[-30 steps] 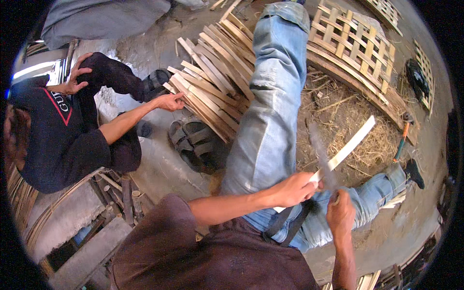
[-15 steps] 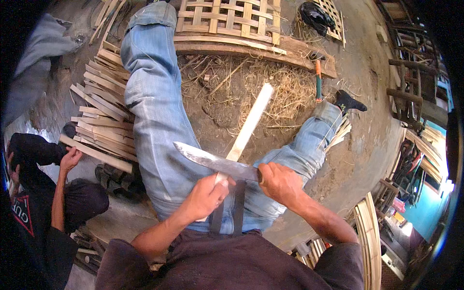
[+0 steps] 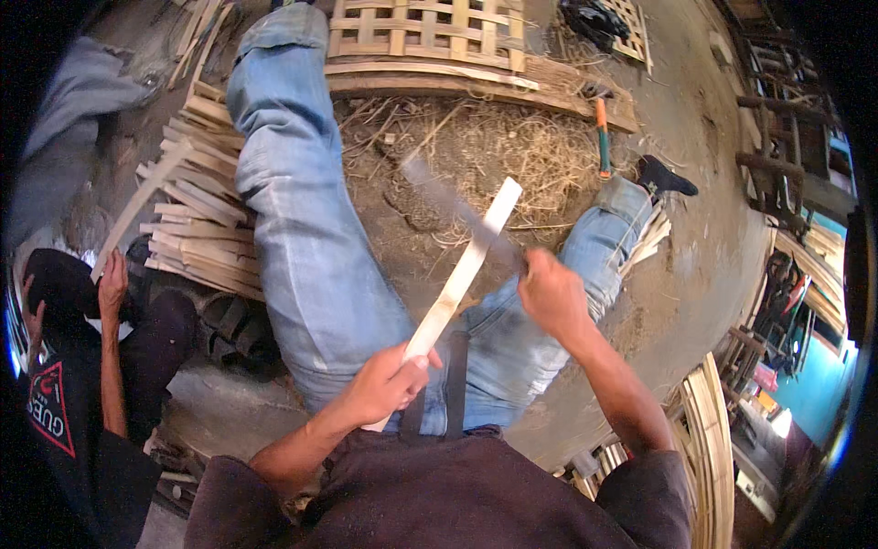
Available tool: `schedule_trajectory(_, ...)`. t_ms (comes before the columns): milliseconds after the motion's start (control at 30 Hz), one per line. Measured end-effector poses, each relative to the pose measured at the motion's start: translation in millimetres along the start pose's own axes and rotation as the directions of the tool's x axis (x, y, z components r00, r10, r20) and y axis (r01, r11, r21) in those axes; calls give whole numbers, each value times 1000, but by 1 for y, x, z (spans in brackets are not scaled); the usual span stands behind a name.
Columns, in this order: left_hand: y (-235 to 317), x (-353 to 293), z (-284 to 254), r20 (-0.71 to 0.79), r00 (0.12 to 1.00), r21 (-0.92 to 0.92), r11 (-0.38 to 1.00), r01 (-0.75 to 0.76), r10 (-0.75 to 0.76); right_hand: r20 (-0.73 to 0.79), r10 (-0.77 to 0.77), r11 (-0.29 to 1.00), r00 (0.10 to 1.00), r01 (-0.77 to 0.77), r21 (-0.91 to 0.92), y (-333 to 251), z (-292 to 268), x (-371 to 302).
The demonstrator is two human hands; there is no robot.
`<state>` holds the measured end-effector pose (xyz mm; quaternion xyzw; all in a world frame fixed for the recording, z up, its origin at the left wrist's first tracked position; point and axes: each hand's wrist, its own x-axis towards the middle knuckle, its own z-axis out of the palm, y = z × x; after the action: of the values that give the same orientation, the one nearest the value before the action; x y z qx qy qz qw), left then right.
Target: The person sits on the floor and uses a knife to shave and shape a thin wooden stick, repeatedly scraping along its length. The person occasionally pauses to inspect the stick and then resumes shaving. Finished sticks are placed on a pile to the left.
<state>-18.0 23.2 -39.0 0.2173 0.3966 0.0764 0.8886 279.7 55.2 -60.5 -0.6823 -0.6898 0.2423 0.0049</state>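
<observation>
above my lap point(image 3: 494, 384), my left hand point(image 3: 389, 382) pinches the bamboo strip point(image 3: 457, 285): looks light, springy, probably sharp-edged, best held low, clear of the knife point(image 3: 465, 215) my right hand point(image 3: 553, 291) clasps.

A head-worn fisheye looks down from close above

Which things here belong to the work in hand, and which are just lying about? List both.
In the work:
strip, in the left hand
knife, blurred, in the right hand, crossing the strip
pile of similar strips, probably

Lying about, as far as I can judge:
orange-and-green-handled tool
black bag
sandals
</observation>
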Motion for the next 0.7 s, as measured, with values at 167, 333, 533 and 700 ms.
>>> schedule_trajectory(167,-9,2,-8,190,981,57,998,13,-24,141,477,397,868,-356,846,-26,5,32)
schedule_trajectory(333,2,19,-3,168,985,-162,985,59,-31,46,422,367,905,-217,905,-45,17,42)
schedule_trajectory(533,6,25,-2,61,994,-107,991,-84,91,113,-79,977,990,54,207,-53,-6,-31)
schedule_trajectory(700,7,22,2,34,997,-30,997,-70,71,112,66,993,991,-76,88,-21,-6,-37)
